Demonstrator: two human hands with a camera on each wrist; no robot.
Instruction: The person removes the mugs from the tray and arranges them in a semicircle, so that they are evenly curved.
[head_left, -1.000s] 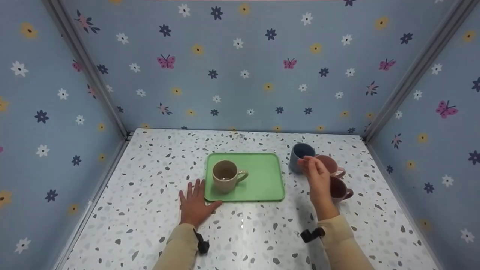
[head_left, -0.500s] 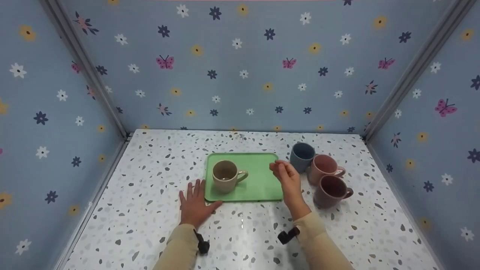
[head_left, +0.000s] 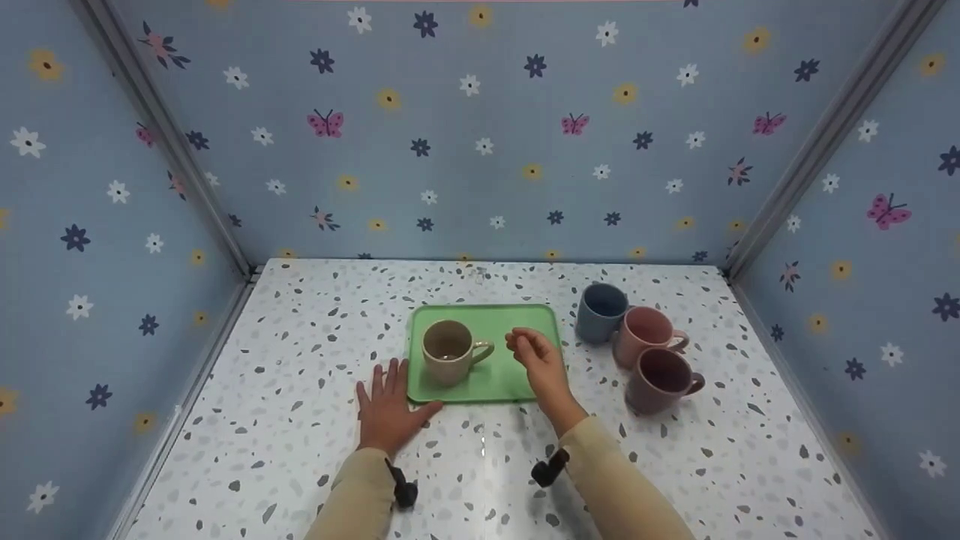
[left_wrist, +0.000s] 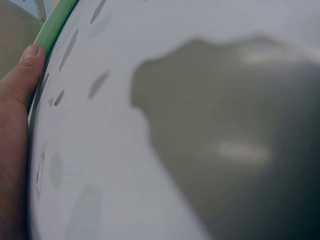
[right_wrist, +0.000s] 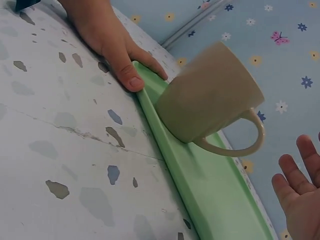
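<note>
A beige mug (head_left: 448,352) stands upright on the left half of a green tray (head_left: 510,322), its handle pointing right. My left hand (head_left: 390,416) lies flat with spread fingers at the tray's front left corner, the thumb along its front edge. In the left wrist view that thumb (left_wrist: 31,60) meets the green rim. Over the tray's right half is my right hand (head_left: 541,367), fingers loosely bent and holding nothing, a short way right of the mug's handle. The right wrist view shows the mug (right_wrist: 210,95) with the fingertips (right_wrist: 282,190) apart from its handle.
Right of the tray, a blue mug (head_left: 600,315), a pink mug (head_left: 645,337) and a dark mauve mug (head_left: 658,382) stand close together. The speckled white table (head_left: 300,322) is bounded by flowered blue walls (head_left: 480,150) at the back and sides.
My right hand has moved left from above the group of mugs to over the tray, near the beige mug's handle. My left hand and the mugs have stayed put.
</note>
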